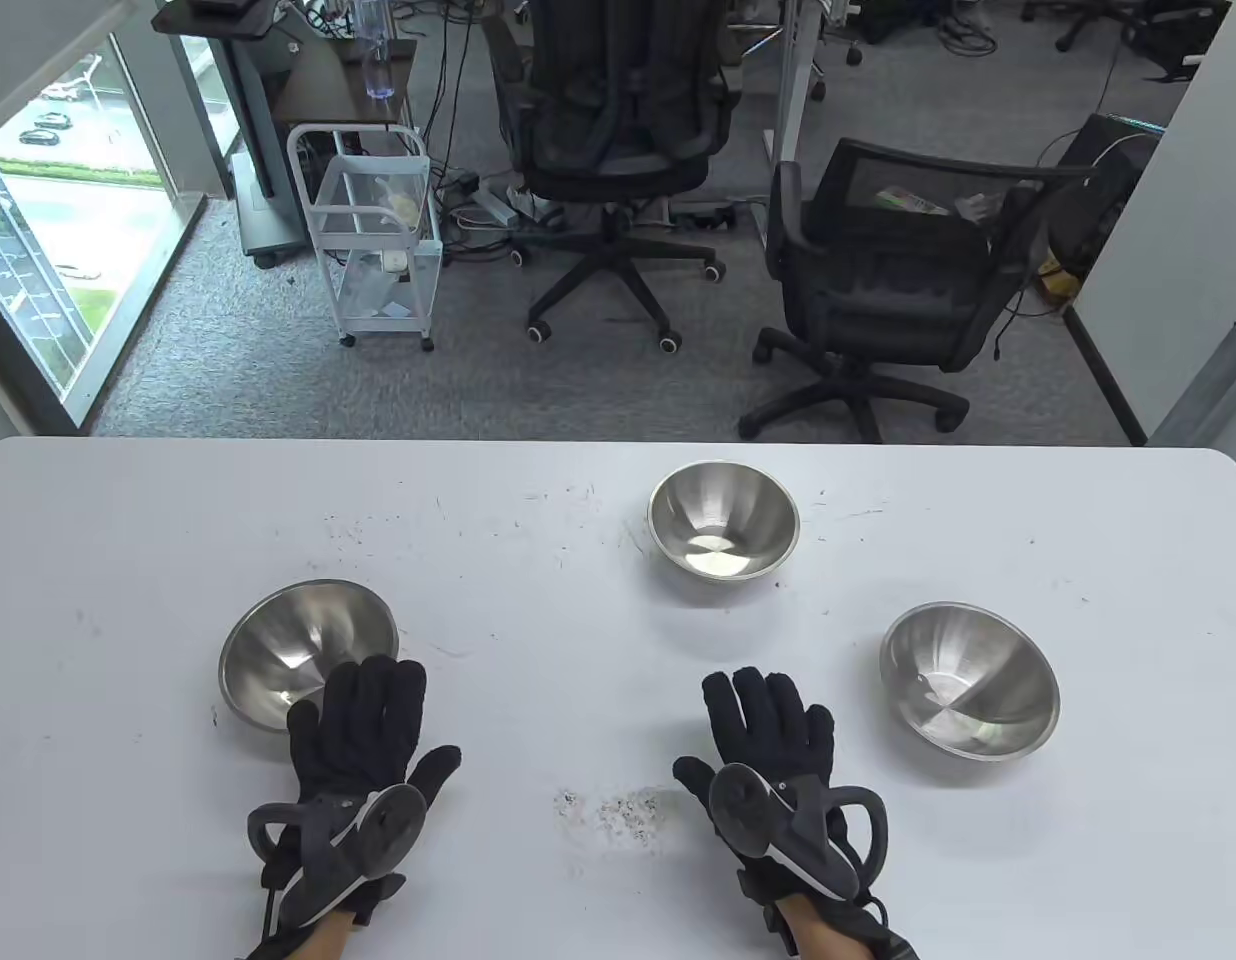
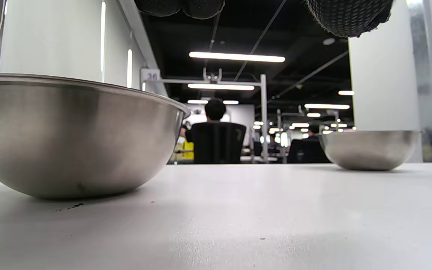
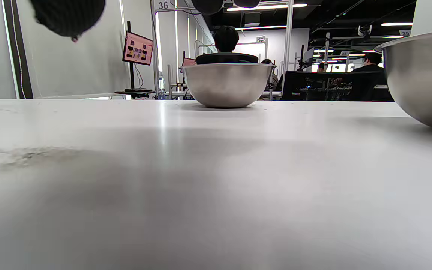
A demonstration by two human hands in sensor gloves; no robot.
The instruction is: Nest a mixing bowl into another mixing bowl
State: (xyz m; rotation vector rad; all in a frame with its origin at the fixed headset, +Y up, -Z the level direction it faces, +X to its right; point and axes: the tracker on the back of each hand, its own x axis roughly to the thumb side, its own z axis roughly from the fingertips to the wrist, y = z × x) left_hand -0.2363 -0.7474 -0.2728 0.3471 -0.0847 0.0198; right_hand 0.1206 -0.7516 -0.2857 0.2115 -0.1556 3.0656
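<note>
Three steel mixing bowls stand upright and apart on the white table (image 1: 538, 640). The left bowl (image 1: 298, 645) is just beyond my left hand (image 1: 363, 735), whose fingers overlap its near rim in the table view; contact is unclear. The far bowl (image 1: 723, 520) sits at centre back. The right bowl (image 1: 968, 680) lies to the right of my right hand (image 1: 768, 735). Both hands lie flat, fingers spread, holding nothing. The left wrist view shows the left bowl (image 2: 73, 138) close and the far bowl (image 2: 369, 148). The right wrist view shows the far bowl (image 3: 227, 84) and the right bowl (image 3: 422, 75).
A patch of crumbs (image 1: 613, 810) lies on the table between my hands. Small scuffs mark the tabletop. Beyond the table's far edge stand two office chairs (image 1: 878, 280) and a white cart (image 1: 373, 235) on the floor.
</note>
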